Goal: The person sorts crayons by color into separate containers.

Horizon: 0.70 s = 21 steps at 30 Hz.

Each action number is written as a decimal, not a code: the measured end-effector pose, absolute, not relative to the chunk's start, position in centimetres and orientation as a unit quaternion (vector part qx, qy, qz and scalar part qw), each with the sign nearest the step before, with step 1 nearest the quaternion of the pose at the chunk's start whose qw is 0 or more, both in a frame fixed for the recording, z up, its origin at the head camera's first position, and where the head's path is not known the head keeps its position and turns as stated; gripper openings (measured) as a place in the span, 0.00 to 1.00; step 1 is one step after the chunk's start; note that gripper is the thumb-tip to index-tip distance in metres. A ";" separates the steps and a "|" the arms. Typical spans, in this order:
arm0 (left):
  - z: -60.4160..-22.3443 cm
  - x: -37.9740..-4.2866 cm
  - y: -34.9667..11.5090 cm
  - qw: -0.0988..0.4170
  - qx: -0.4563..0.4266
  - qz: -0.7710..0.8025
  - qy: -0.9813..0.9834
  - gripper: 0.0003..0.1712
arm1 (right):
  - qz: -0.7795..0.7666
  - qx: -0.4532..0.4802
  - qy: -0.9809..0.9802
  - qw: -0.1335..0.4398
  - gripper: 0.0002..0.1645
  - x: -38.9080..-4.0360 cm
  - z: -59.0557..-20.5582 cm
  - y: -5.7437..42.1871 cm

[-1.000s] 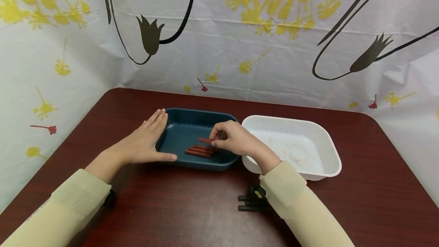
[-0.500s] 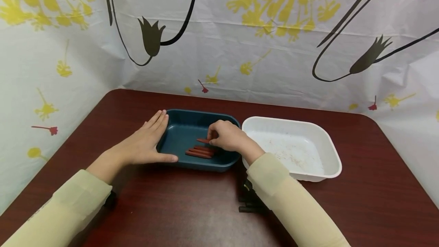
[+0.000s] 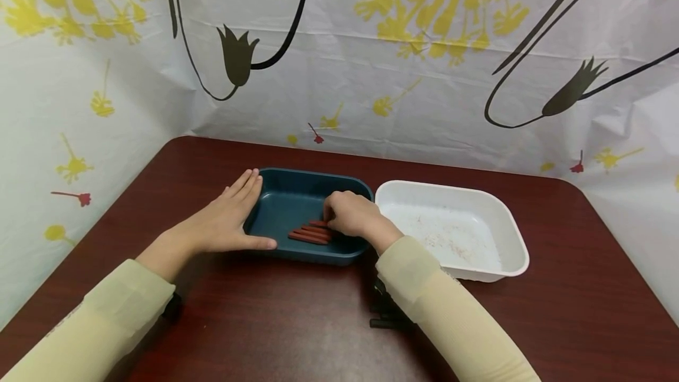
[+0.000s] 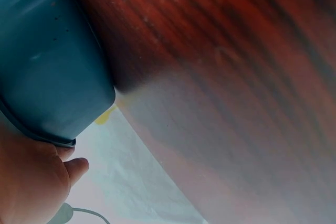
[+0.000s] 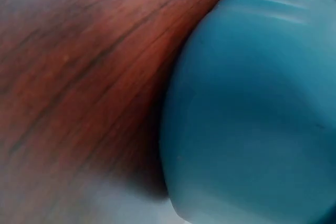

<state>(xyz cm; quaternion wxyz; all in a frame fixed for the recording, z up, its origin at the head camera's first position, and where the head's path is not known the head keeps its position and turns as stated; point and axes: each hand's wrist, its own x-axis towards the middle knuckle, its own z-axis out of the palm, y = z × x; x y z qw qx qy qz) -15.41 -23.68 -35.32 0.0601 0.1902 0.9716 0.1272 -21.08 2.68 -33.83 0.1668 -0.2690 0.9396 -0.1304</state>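
Observation:
Inside a dark teal tray [image 3: 276, 205] lie several thin reddish-brown sticks [image 3: 307, 237], side by side near its right front. My right hand [image 3: 352, 214] reaches in over the tray's right end. Its thumb and fingers pinch the right end of the rearmost stick [image 3: 318, 223], which lies along the row; that end is hidden by the fingers. On the tray's left rim rests my left hand [image 3: 220, 223], fingers straight and thumb stretched along the front edge. The left wrist view shows this hand [image 4: 37, 174] at the rim; the right wrist view shows only the tray's outer wall [image 5: 247, 114].
A white tray [image 3: 506, 234] with small crumbs on its bottom stands just right of the teal one. Black rods [image 3: 387, 323] show beneath the right forearm. A patterned white sheet [image 3: 339, 46] hangs behind the dark red-brown table [image 3: 297, 317].
My right hand has lowered the pinched stick toward the others, so it now lies right behind the row. The left hand has stayed on the rim.

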 end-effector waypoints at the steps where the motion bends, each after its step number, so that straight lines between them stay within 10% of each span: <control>1: -35.3 -15.4 -23.7 0.060 0.190 0.127 0.972 0.74 | -0.129 -0.270 0.939 0.168 0.04 -21.1 -33.8 2.7; 21: -35.4 -15.4 -23.7 0.054 0.192 0.125 0.972 0.74 | -0.152 -0.267 0.935 0.177 0.04 -21.0 -33.5 2.8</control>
